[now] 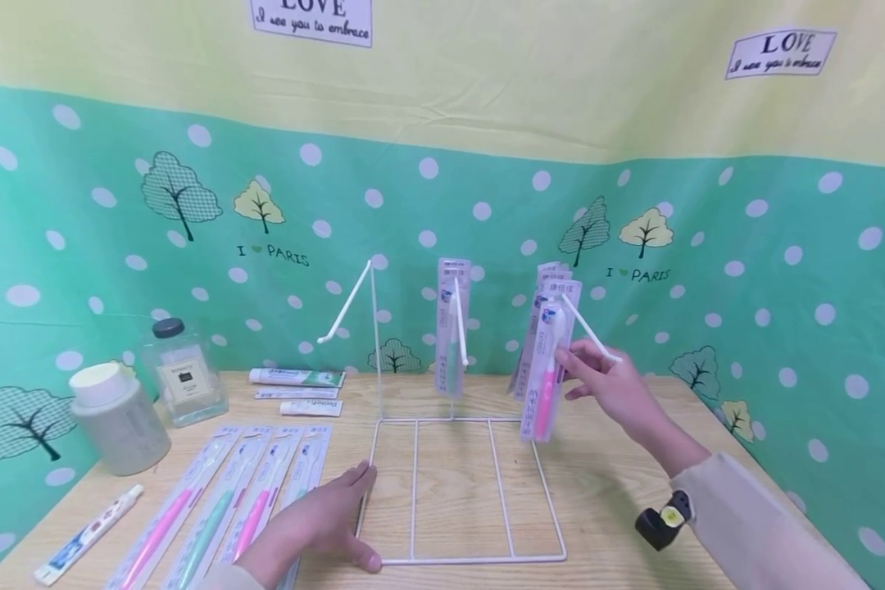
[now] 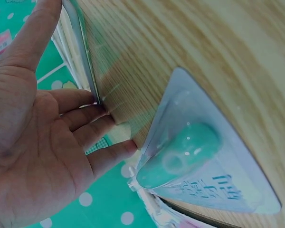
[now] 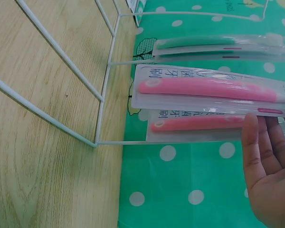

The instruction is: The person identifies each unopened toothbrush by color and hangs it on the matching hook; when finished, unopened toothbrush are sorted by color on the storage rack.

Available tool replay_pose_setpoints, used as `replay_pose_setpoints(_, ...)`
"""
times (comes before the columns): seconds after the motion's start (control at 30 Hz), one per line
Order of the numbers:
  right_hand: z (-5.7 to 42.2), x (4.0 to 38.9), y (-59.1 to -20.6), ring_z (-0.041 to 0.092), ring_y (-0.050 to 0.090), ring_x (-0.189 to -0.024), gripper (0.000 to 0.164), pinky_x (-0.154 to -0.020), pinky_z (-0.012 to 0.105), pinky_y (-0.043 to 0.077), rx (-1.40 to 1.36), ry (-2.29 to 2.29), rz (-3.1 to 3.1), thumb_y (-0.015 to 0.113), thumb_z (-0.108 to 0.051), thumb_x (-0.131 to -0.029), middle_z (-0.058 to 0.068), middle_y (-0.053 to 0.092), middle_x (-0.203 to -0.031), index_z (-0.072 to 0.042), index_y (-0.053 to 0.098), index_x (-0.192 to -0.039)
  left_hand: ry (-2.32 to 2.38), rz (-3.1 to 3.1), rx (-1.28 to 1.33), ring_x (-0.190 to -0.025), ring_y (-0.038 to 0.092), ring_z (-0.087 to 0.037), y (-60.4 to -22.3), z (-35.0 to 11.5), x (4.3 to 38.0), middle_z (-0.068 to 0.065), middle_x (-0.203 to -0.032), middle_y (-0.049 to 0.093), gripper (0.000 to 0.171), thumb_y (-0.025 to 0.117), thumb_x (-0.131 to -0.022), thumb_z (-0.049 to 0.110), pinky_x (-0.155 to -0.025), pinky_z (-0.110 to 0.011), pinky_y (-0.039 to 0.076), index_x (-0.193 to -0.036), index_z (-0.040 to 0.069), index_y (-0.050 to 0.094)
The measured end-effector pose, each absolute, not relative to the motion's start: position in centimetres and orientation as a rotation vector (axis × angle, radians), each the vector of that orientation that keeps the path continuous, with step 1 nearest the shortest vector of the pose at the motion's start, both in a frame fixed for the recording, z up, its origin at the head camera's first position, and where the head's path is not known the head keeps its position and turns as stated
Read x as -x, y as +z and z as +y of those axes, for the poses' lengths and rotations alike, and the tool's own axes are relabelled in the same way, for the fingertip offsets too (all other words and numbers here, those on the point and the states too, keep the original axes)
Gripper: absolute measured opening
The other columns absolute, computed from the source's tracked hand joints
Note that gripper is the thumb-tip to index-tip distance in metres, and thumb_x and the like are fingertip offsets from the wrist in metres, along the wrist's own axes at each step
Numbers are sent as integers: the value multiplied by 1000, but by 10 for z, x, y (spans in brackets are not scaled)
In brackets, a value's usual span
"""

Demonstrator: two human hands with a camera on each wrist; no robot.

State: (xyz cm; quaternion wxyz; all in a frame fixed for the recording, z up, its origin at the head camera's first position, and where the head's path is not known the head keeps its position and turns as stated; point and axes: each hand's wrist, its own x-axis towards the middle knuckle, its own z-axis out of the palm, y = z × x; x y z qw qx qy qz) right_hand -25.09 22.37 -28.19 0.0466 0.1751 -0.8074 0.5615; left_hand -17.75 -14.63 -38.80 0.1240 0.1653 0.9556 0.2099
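My right hand (image 1: 605,381) holds the edge of a packaged pink toothbrush (image 1: 542,401) that hangs on the right hook (image 1: 592,329) of a white wire rack (image 1: 503,492). In the right wrist view the thumb lies at the package's edge, with the other fingers partly hidden by it. Behind it hangs another packaged pink toothbrush (image 3: 199,123). On the middle hook is a packaged green toothbrush (image 3: 199,42). My left hand (image 1: 320,518) rests against the left side of the rack's base, fingers extended and thumb at the front corner.
Several packaged toothbrushes (image 1: 165,520) lie side by side left of the rack. Farther left are a toothpaste tube (image 1: 88,534), a grey bottle with a white cap (image 1: 121,430) and a clear bottle (image 1: 184,381). Toothpaste tubes (image 1: 297,377) lie behind. The left hook (image 1: 347,301) is bare.
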Motion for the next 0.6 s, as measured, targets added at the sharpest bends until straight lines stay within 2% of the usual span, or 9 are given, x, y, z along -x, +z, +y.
replay_pose_setpoints(0.3, 221, 262, -283, 25, 60, -93, 43, -72, 42, 54, -511, 1717, -2450, 55, -38, -89, 16, 60, -111, -3, 55, -114, 624, 2778, -461, -128, 27, -42, -387, -146, 177, -23, -144, 25, 121, 77, -45, 58, -101, -55, 27, -138, -4, 29)
replay_pose_setpoints(0.6, 223, 271, -285, 27, 56, -99, 46, -72, 39, 54, -498, 1718, -2488, 54, -40, -89, 16, 59, -112, -3, 54, -116, 616, 2789, -465, -128, 27, -42, -387, -146, 177, -23, -144, 25, 123, 76, -44, 59, -101, -55, 26, -138, -4, 29)
